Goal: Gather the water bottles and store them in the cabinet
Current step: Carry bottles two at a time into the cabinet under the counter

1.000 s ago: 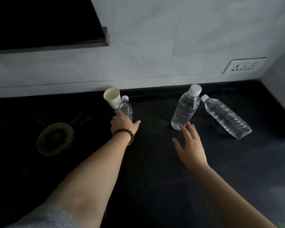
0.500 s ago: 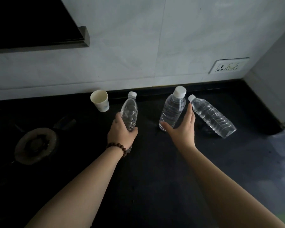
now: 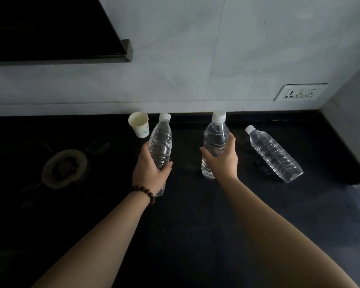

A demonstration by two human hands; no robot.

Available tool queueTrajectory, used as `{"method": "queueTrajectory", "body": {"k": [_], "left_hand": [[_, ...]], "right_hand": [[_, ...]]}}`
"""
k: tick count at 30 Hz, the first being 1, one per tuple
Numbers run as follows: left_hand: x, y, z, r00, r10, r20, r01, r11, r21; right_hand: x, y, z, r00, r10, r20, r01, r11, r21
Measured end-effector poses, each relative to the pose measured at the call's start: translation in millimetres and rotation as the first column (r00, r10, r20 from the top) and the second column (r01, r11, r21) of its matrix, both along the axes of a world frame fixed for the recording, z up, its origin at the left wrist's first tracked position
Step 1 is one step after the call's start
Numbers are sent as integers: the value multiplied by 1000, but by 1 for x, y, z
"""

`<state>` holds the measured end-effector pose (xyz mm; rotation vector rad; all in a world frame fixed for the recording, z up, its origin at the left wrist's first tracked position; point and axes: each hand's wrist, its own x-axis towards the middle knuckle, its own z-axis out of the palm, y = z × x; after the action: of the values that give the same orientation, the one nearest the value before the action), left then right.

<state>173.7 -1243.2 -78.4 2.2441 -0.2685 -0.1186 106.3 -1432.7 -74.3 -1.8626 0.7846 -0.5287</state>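
Since a moment ago the person's right hand [image 3: 220, 161] is now grasping the middle bottle [image 3: 215, 142] while the left hand [image 3: 150, 173] is holding the left bottle [image 3: 161, 142] raised off the dark counter [image 3: 195, 215], leaving the far-right bottle [image 3: 273, 153] lying ungathered.

A paper cup [image 3: 139, 126] stands near the gas burner [image 3: 64, 167] on the black counter [image 3: 195, 215].

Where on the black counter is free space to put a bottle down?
Free: the wide near counter below both hands, and the strip between the held bottles. Crowded: the back edge, with paper cup, lying bottle, and burner at left.
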Motion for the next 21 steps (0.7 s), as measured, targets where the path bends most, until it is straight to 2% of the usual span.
{"method": "queueTrajectory", "body": {"k": [10, 17, 21], "left_hand": [[-45, 58, 20, 969, 243, 33, -242, 970, -17], [-100, 133, 15, 886, 463, 3, -463, 886, -31], [-137, 186, 17, 802, 597, -16, -597, 801, -36]], "right_hand": [[-30, 72, 10, 944, 330, -10, -330, 944, -5], [-38, 141, 10, 824, 567, -2, -567, 823, 24], [-46, 192, 13, 746, 665, 21, -665, 745, 44]]}}
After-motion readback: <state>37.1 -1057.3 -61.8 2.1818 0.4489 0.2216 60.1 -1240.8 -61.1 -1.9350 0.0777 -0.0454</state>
